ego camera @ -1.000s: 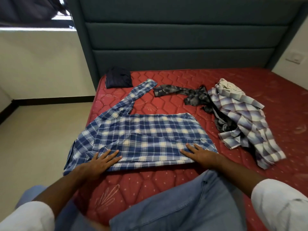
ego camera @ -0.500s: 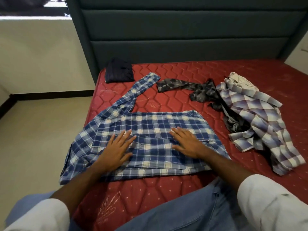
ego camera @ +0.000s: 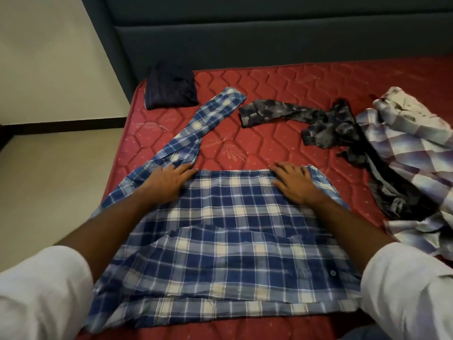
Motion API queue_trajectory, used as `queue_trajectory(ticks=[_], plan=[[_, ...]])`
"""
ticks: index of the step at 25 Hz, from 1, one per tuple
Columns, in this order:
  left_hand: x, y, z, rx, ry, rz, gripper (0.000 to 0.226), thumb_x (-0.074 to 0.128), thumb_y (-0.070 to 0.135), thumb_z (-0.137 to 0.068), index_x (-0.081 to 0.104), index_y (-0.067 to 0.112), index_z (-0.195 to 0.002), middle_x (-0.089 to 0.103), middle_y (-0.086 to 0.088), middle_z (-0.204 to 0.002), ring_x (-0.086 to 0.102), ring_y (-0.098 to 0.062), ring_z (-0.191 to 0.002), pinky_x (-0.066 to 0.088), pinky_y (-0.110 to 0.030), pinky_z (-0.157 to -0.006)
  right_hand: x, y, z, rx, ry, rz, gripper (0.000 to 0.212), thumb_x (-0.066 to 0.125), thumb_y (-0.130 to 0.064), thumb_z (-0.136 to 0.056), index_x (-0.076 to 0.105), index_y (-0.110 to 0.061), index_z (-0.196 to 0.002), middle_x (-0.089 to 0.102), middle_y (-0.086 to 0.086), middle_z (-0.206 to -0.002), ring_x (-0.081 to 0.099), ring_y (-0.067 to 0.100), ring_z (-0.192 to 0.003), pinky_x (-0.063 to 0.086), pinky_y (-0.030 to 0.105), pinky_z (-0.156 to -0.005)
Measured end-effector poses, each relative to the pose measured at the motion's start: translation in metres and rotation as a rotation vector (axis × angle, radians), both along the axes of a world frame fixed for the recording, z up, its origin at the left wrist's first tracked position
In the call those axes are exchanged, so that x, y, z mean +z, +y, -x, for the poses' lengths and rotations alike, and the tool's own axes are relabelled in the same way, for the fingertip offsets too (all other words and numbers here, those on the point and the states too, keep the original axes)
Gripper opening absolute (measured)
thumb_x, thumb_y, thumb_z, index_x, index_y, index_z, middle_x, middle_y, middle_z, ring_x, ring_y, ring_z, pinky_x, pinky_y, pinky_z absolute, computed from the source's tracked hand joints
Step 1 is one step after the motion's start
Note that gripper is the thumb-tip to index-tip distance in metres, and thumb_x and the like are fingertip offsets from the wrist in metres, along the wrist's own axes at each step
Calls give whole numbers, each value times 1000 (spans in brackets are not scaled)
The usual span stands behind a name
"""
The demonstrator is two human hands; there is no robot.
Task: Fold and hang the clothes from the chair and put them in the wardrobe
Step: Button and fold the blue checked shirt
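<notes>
Red mattress (ego camera: 282, 84) bore all clothes. Blue plaid shirt (ego camera: 228, 231) lay flat at near edge, one sleeve stretched toward dark folded garment (ego camera: 171, 87). Pale plaid shirt (ego camera: 411, 153) heaped at right over grey cloth (ego camera: 326, 126) — possibly trousers. Left hand (ego camera: 166, 179) and right hand (ego camera: 294, 182) — fingers straight, pressing shirt's far edge.

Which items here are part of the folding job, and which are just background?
Job: blue plaid shirt under both hands, left, right; grey patterned garment; pale checked shirt; folded dark garment.
Background: red mattress; headboard.
</notes>
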State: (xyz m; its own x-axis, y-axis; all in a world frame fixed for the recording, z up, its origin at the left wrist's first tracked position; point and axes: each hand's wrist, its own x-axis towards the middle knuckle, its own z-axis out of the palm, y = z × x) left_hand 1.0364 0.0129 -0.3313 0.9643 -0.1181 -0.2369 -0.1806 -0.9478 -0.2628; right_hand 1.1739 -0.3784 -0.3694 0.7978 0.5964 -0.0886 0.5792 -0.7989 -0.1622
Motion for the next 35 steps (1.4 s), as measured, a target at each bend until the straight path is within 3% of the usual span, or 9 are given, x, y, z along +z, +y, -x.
queue_trajectory(ticks=[2, 6, 11, 13, 18, 21, 26, 30, 35], plan=[[-2, 2, -24, -74, -17, -154, 83, 57, 51, -93, 9, 31, -158, 21, 0, -163, 46, -27, -133, 45, -47, -100, -3, -18, -20, -43, -64, -40, 45, 39, -52, -104, 45, -37, -146, 43, 0, -147, 40, 27, -137, 25, 53, -110], [5, 15, -49, -123, -147, -335, 54, 44, 58, -97, 35, 33, -144, 42, 4, -146, 54, -22, -120, 46, -41, -92, 9, -64, -44, -253, -95, -2, 38, 58, -53, -96, 57, -25, -122, 53, 5, -121, 45, 33, -119, 30, 49, -99], [26, 4, -41, 50, -192, -457, 39, 41, 61, -95, 54, 38, -124, 51, 3, -126, 59, -20, -98, 41, -37, -81, 28, -75, -51, -389, -17, -193, 13, 78, -35, -86, 69, -24, -89, 63, 4, -103, 54, 30, -111, 37, 40, -90], [36, 0, -31, 201, -169, -343, 34, 48, 53, -96, 53, 30, -120, 63, -1, -111, 65, -22, -91, 44, -38, -84, 35, -74, -45, -446, -13, -347, 13, 83, -25, -79, 70, -22, -79, 67, 5, -94, 64, 29, -95, 47, 36, -81], [53, -9, 12, 678, -325, 517, 28, 50, 20, -96, 47, 2, -117, 65, -30, -108, 64, -47, -97, 52, -51, -85, 59, -77, -5, -657, 113, -593, 9, 75, -26, -78, 67, -24, -74, 72, -5, -64, 72, 15, -64, 62, 40, -72], [61, -39, 56, 674, -392, 620, 24, 47, 19, -101, 40, 3, -117, 65, -27, -104, 64, -46, -91, 47, -48, -76, 60, -93, 28, -652, 161, -710, 10, 73, -20, -82, 66, -22, -76, 73, -3, -64, 73, 18, -63, 63, 48, -71], [53, -68, 136, 557, -464, 412, 18, 52, 26, -100, 40, 14, -108, 69, -15, -89, 69, -39, -82, 50, -57, -86, 55, -126, 85, -575, 107, -644, 14, 78, -21, -81, 67, -22, -74, 72, -6, -69, 71, 16, -68, 61, 42, -73], [30, -89, 175, 563, -302, 329, 31, 52, 40, -98, 42, 14, -113, 69, -12, -108, 66, -39, -99, 43, -59, -94, 44, -144, 117, -577, 93, -451, 16, 78, -29, -81, 64, -32, -72, 70, -10, -74, 69, 16, -75, 57, 38, -75], [19, -79, 195, 468, -161, 90, 39, 41, 43, -99, 42, 21, -132, 69, -3, -117, 67, -28, -100, 44, -51, -95, 43, -152, 143, -353, -82, -97, 13, 72, -17, -82, 72, -29, -86, 74, -4, -95, 68, 25, -93, 52, 36, -77]])
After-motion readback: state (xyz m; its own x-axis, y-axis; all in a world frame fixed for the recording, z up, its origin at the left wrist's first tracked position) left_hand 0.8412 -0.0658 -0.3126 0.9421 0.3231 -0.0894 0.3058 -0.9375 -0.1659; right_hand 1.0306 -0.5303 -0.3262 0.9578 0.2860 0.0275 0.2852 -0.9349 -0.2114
